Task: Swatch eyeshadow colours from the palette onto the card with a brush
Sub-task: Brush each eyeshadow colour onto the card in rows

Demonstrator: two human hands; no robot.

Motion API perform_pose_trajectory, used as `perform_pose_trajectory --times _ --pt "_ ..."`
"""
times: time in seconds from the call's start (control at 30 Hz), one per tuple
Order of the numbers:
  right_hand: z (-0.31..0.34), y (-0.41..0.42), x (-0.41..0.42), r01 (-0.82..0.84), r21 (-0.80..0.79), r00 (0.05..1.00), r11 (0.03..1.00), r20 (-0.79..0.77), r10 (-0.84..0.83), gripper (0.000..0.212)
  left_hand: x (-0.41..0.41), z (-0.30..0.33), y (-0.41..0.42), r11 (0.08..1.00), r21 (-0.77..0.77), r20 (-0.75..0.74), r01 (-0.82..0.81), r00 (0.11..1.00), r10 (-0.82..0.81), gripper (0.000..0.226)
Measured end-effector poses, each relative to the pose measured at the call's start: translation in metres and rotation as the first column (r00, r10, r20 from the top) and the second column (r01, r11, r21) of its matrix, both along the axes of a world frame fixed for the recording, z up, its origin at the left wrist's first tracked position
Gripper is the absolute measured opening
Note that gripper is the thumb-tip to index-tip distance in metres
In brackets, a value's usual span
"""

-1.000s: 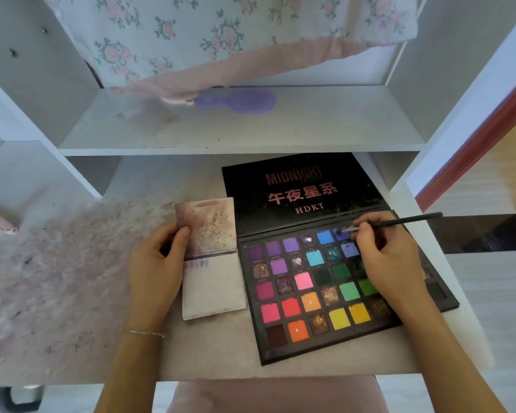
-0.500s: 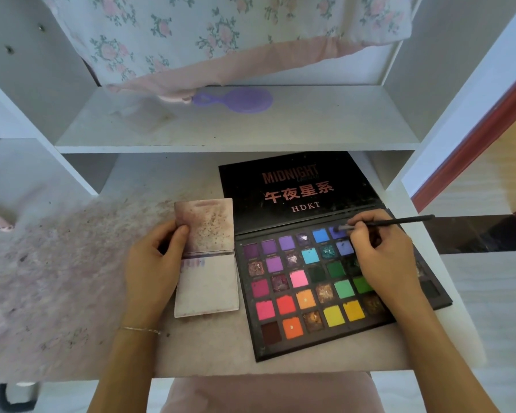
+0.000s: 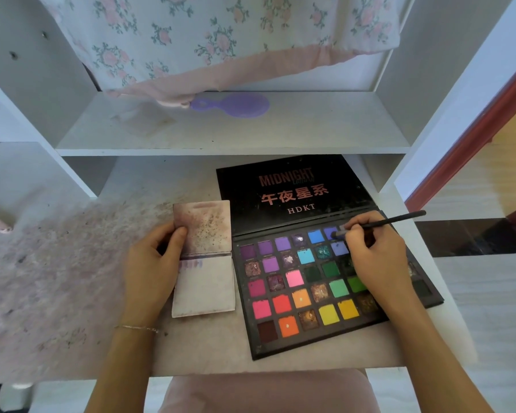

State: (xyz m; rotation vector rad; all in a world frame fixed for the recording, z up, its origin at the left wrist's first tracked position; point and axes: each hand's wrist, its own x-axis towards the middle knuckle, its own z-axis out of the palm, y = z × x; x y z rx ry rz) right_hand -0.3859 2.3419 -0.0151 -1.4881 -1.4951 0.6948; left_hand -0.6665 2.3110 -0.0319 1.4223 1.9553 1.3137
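A: Right hand (image 3: 376, 257)?

B: Fingers curled round a thin black brush (image 3: 382, 224) — pinched low, near the head. Handle angles up and to the right, past the knuckles. The tip sits on a blue-violet pan in the back row of the palette (image 3: 325, 293).

A: Touching the powder?

B: Looks like contact, though the bristles are small and a bit blurred. The heel of that hand lies over the right-hand pans, hiding several.

A: Left hand (image 3: 151, 272)?

B: Holding the card (image 3: 204, 290) at its left edge, thumb on the upper flap, the other fingers tucked behind or beside it. The card is folded open like a booklet, just left of the palette, nearly touching it. Upper flap is smudged brownish-pink with dark specks; the lower flap is paler, with faint purple marks near the fold.

A: Palette position?

B: Flat on the desk (image 3: 191, 353), lid open and lying back, printed "MIDNIGHT" and "HDKT" with red characters between. Pans run purples and blues at the back, greens mid-right, pinks, reds, oranges, yellows toward the front.

A: Anything else?

B: Thin bracelet (image 3: 136, 327) on the left wrist. Purple hand mirror (image 3: 236, 104) on the shelf (image 3: 310, 132) above, its handle under the hem of a floral cloth (image 3: 221, 40) — desk left of the card is stained and speckled.
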Motion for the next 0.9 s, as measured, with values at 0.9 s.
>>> perform_pose_trajectory --times 0.9 --pt "0.010 -0.018 -0.114 -0.500 -0.049 0.860 0.865 -0.149 0.489 0.013 0.001 0.005 -0.002 1.000 0.018 -0.002 0.009 1.000 -0.009 0.019"
